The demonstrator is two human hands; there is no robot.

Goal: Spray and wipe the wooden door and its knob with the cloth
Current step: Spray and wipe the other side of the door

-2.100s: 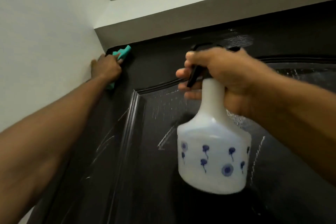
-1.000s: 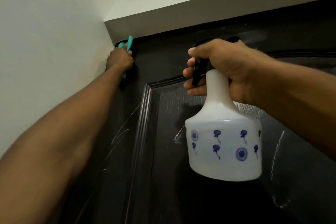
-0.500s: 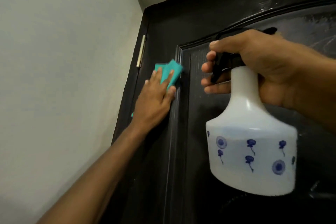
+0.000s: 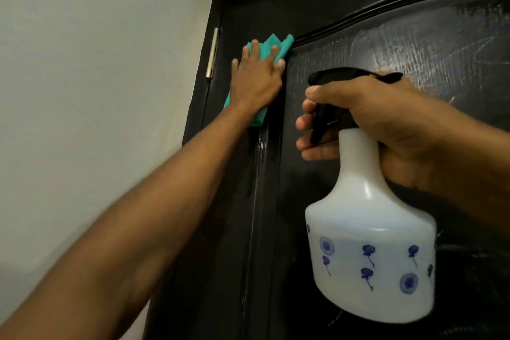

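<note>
Door fills our view w/ our left hand flat, fingers spread, pressing the teal cloth just right of the hinge to wipe, right hand gripping the spray bottle ready; vs. 2 s ago the cloth's dropped below the door's top corner.

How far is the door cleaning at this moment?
Spraying looks done on the upper panel: the door shows wet streaks there. In hand: the left hand presses the teal cloth flat on the strip beside the hinge, while the right hand grips the spray bottle. Left: the streaked panel. The knob is out of view.
</note>
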